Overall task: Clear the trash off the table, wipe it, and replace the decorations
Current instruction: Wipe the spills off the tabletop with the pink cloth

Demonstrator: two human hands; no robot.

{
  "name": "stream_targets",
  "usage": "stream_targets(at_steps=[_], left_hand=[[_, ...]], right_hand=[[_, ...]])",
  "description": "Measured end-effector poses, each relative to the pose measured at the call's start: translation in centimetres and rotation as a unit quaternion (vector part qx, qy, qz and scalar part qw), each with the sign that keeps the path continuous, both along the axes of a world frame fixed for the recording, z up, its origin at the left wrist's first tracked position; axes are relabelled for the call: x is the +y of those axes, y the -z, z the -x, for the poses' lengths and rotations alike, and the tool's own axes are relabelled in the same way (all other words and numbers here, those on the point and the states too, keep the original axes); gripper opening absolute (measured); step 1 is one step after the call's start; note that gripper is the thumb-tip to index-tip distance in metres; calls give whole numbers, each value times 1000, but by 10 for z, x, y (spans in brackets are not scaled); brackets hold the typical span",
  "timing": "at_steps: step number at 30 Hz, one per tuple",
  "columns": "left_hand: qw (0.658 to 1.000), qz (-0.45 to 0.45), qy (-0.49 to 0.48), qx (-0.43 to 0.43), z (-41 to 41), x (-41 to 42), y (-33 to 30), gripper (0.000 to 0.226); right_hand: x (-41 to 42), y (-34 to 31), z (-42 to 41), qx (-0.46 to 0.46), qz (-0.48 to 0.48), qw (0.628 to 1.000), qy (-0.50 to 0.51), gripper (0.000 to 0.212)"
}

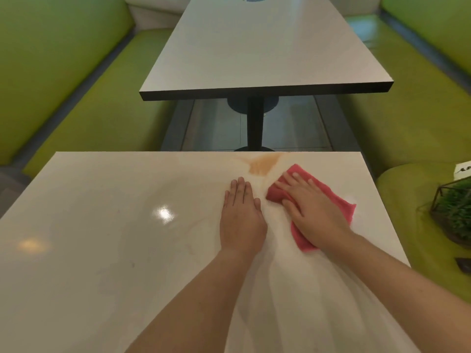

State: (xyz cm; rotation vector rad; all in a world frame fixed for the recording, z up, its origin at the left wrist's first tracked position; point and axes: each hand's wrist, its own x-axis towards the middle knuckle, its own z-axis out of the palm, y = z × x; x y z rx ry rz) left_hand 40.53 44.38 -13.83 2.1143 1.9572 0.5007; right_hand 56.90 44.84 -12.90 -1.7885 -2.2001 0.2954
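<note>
Table (pixel 102 225), red cloth (pixel 339 207) (half hidden)

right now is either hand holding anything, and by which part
Nothing is gripped. The right hand presses flat on the middle of the pink cloth, fingers straight. The left hand lies flat on the bare table.
</note>
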Motion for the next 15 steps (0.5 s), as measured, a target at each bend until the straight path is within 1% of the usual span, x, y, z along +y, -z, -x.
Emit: stream_targets(at_steps=[1,3,5,6,7,10,12,13,15], left_hand=[[1000,15,10,-7,4,1,-4,56],[999,24,24,-28,17,2,-13,50],[999,-8,7,-33,36,-1,-20,46],[999,-22,-9,-29,46,-3,-22,44],[999,-32,-25,-18,56,-4,-22,41],[997,-44,-58,34,80,-4,-16,37],[996,-39,-69,46,87,-1,-11,37],[996,-39,-68,52,88,0,-9,37],[996,-42,-62,58,91,2,-3,37]], right_hand=[[1,1,-10,-4,0,1000,18,44],[20,4,-23,-18,-2,996,88,44],[39,7,-14,-38,-8,986,161,48],[43,7,-2,-42,-6,983,180,48],[41,6,12,-41,-4,984,173,49],[3,5,42,-40,17,998,40,56],[-23,2,35,-46,27,998,-19,64],[-24,2,24,-49,26,998,-25,63],[-5,7,5,-56,17,998,4,53]])
